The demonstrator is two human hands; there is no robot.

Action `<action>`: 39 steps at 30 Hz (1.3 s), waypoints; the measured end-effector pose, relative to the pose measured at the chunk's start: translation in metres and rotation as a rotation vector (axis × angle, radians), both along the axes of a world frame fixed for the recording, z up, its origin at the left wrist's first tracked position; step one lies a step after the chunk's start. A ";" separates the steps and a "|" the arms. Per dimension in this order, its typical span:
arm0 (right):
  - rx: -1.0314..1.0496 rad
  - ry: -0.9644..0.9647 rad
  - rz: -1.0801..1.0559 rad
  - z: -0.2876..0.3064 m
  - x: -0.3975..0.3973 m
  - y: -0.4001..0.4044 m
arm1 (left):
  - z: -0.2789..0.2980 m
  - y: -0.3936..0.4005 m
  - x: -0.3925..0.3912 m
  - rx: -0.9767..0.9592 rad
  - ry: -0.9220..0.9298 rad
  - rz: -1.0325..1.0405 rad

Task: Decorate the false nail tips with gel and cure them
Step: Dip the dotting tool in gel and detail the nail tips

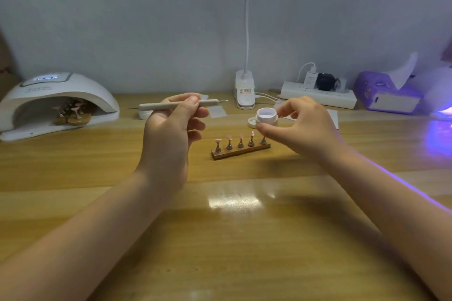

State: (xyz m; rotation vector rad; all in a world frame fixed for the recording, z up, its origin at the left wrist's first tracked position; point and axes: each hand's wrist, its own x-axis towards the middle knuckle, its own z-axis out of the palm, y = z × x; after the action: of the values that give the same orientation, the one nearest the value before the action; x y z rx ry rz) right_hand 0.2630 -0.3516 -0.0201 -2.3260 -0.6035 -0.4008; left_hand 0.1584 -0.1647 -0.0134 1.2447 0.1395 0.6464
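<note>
Hands [171, 127] [300, 127] around tool [171, 105], jar [267, 116]; contents unclear.

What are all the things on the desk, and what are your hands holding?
Desk: one, wooden.
Nail lamp: one, white, far left, nail stands inside.
Stand: one, wooden, centre, five holders; pink tips on at least four.
Jar: one, white, open, in the right hand.
Lid: one, white, left of the jar.
Tool: one, beige, in the left hand.
Desk lamp: one, white, back centre.
Power strip: one, white, back right.
Tissue box: one, purple, far right.
Left hand: grips the tool.
Right hand: pinches the jar.
</note>
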 end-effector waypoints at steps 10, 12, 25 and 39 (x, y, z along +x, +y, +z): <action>-0.096 0.239 -0.210 -0.033 0.034 -0.030 | -0.031 0.002 0.006 0.091 0.039 0.071; -0.173 0.227 -0.245 -0.037 0.035 -0.029 | -0.035 0.003 0.007 0.064 0.054 0.060; 0.104 -0.299 0.007 -0.018 0.001 -0.007 | -0.037 0.002 0.011 -0.059 0.137 -0.025; -0.169 -0.059 0.092 -0.039 -0.016 0.017 | -0.035 -0.009 0.005 -0.003 0.125 -0.127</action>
State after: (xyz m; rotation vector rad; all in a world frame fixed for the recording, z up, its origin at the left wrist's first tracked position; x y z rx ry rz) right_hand 0.2468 -0.3348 -0.0594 -2.4422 -0.7978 -0.3892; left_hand 0.1630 -0.1737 -0.0486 1.2802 0.1638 0.4580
